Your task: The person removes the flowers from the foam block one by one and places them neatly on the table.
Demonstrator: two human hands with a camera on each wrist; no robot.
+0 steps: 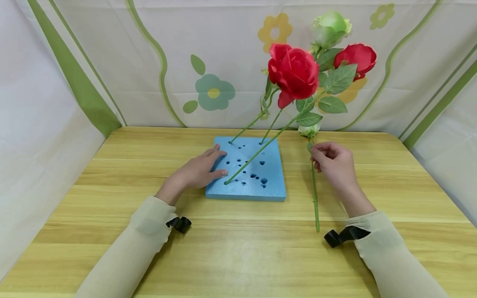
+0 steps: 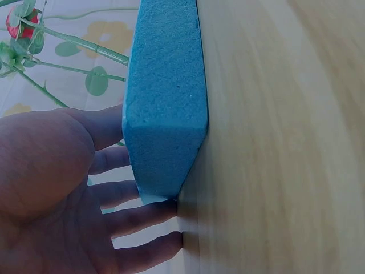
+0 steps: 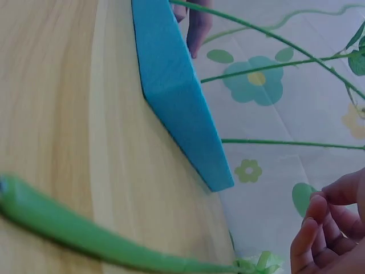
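A blue foam block (image 1: 246,192) with several holes lies on the table. My left hand (image 1: 199,167) rests on its left edge, fingers spread, the thumb near a stem's foot; the left wrist view shows the fingers (image 2: 137,220) along the block's side. Three stems stand slanted in the block, leaning right, bearing a large red rose (image 1: 294,72), another red rose (image 1: 357,60) and a pale green rose (image 1: 329,29). To the right of the block, my right hand (image 1: 333,163) pinches a small leaf (image 3: 302,197) of a white rose (image 1: 309,130), whose green stem (image 1: 315,198) points toward me.
The wooden table (image 1: 238,248) reaches back to a white curtain (image 1: 149,82) printed with flowers and leaves. Red rose petals and leaves (image 1: 339,78) overhang the table's back edge. Black wrist cameras (image 1: 180,224) sit on both sleeves.
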